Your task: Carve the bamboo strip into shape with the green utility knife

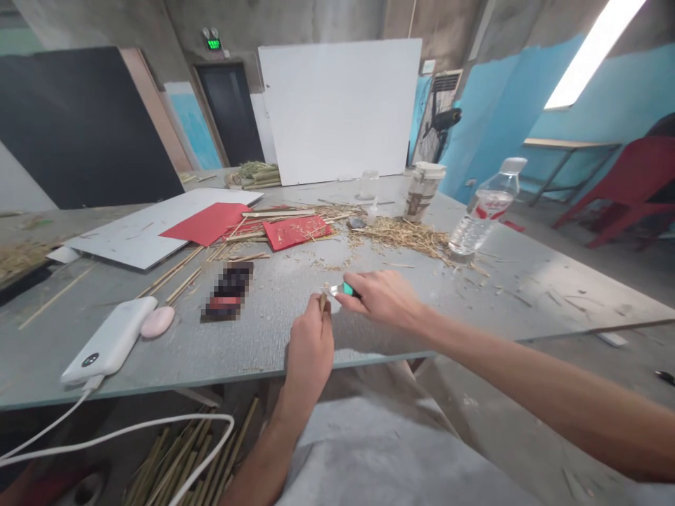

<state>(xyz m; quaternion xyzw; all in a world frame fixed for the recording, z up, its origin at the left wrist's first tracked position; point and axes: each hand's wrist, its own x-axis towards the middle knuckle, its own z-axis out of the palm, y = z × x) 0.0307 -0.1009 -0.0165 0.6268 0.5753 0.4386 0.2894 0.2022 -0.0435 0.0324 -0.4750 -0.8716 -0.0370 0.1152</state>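
Near the table's front edge, my left hand is closed round a short piece of dry plant stalk, whose tip sticks up past the fingers. My right hand grips a utility knife with a green and black handle. Its metal blade points left and meets the top of the stalk, or lies very close to it. Small pale shavings are scattered on the grey tabletop just beyond both hands. Most of the stalk is hidden inside my left fist.
A phone, a white power bank with a cable and a pink round case lie left. Behind are red cards, straw pieces, a paper cup and a water bottle. Stalks stand below the table.
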